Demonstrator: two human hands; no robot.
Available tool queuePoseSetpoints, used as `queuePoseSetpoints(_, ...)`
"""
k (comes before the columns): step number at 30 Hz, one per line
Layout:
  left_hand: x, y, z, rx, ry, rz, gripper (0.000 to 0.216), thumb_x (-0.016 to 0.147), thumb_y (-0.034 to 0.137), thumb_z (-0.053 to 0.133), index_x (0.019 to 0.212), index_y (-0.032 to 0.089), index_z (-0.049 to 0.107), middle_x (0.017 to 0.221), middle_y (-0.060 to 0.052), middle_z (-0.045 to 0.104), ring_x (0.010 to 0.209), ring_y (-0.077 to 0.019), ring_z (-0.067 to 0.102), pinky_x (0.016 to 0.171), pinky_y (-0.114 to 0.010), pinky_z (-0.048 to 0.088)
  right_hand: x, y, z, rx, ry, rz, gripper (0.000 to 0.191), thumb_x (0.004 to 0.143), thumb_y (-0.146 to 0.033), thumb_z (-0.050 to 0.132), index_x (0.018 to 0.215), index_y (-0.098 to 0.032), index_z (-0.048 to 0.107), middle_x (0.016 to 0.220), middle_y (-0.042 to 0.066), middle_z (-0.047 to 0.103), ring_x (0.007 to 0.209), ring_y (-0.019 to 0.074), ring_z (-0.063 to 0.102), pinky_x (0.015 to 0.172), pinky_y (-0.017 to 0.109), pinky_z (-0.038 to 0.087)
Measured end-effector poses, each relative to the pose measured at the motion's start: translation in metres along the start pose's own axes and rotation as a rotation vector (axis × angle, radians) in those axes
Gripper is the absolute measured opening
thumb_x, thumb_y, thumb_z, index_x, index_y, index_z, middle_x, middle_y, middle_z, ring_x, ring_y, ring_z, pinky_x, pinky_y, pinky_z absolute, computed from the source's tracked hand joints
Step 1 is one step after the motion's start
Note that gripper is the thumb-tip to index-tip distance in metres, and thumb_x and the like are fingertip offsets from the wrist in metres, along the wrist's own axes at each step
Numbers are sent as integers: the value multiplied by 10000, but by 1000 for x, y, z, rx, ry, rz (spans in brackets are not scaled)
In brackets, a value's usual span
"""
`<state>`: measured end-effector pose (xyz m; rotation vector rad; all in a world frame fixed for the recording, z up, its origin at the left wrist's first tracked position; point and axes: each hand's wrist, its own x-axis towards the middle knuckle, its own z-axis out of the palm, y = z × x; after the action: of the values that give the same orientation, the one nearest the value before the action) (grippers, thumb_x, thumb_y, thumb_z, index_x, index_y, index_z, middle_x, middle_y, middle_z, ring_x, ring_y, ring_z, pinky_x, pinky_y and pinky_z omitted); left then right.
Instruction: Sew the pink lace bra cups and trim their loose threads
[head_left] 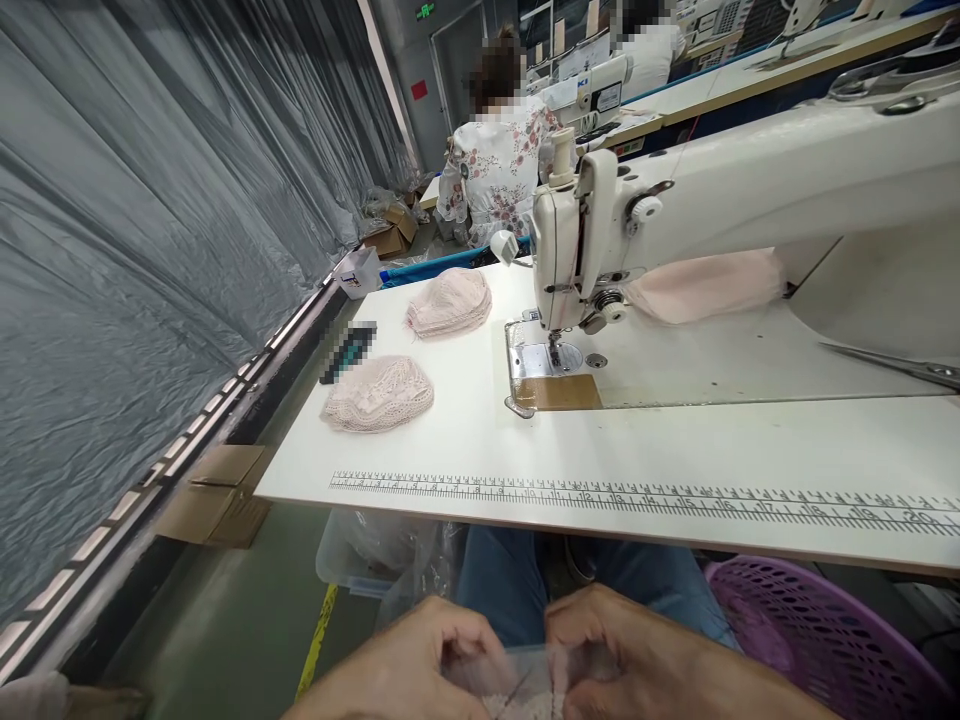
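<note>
Both of my hands are low over my lap, below the table's front edge. My left hand (pixel 409 665) and my right hand (pixel 637 660) are closed, pinching a small clear plastic bag (pixel 525 680) between them. The bag holds small pale bits; I cannot make out what they are. Up on the white table (pixel 675 450) stands a white sewing machine (pixel 585 240), its needle area above a brown patch. Two pale pink lace pieces lie left of it, one near (pixel 377 393) and one farther back (pixel 450 302).
A printed ruler (pixel 637 495) runs along the table's front edge. A purple plastic basket (pixel 825 630) sits at my right, a clear bin (pixel 360 550) under the table, a cardboard box (pixel 217 495) at left. Plastic sheeting covers the left wall. A person in a floral top sits ahead, back turned.
</note>
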<state>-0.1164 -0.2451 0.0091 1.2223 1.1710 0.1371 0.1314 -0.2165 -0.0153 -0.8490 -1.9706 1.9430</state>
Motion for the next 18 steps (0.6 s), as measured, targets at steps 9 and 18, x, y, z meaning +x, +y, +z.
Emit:
queuePoseSetpoints(9,8,7,6,143,-55,4,442,612,562,778,771,151,757,683,8,585,608,-103,456,520,-192,306,-6,-1,-7,26,-67,54,148,692,-148,629,781,-158,748,707,-26,591,602,86,507,516,179,343)
queuePoseSetpoints(18,8,-3,4,187,-30,-18,376,632,520,778,780,175,750,675,32,550,621,-98,457,529,-183,307,0,7,0,54,-29,65,168,662,-297,744,755,-158,737,702,-15,609,660,121,562,559,191,376)
